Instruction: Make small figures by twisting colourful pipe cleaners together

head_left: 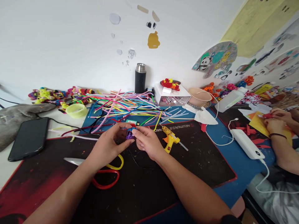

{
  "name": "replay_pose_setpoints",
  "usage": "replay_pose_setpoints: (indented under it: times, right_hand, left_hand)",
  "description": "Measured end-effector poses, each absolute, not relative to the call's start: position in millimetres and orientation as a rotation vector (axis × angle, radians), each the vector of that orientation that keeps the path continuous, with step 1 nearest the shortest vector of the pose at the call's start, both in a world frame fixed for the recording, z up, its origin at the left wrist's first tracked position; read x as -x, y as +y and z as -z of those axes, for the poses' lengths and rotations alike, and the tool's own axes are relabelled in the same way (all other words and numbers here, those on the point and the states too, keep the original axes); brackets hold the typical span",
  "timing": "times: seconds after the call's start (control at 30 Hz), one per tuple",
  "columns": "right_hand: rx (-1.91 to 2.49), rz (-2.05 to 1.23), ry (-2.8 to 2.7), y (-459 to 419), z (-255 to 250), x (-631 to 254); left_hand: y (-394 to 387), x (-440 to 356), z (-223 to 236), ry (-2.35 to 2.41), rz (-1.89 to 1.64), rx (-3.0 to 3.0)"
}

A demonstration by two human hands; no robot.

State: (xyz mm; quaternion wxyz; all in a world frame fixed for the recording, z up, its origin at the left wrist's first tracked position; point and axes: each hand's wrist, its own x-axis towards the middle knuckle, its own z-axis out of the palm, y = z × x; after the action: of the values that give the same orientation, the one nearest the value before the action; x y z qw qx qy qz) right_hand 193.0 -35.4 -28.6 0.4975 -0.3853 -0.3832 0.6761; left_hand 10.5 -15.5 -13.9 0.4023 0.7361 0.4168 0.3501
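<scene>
Two hands meet over the dark mat (193,168), pinching one small purple, blue and red piece (130,133) between them. Your left hand (106,144) has thumb and fingers around its left side; your right hand (150,143) presses thumb to fingers on its right — neither is clearly nearer. Red shows uppermost, purple below, but your fingers hide too much to tell its long axis. The yellow glue gun (171,141) lies just beside your right hand, the scissors (74,161) partly beneath your left forearm — and beyond, the loose fuzzy stems (121,105) spread towards the wall.
</scene>
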Motion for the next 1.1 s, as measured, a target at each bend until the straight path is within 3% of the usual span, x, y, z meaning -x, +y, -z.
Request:
replay_pose_setpoints:
  times: [0.37, 1.1]
  right_hand:
    - [0.952, -1.636, -0.912, -35.7, 25.7, -194.2]
    - [0.965, -1.655, -0.916, -35.9, 27.1, -193.5]
  left_hand:
    - [-11.9, -14.8, 23.3, 0.853, -0.925, -1.493]
    - [-11.0, -13.3, 29.9, 0.728, -0.900, -1.460]
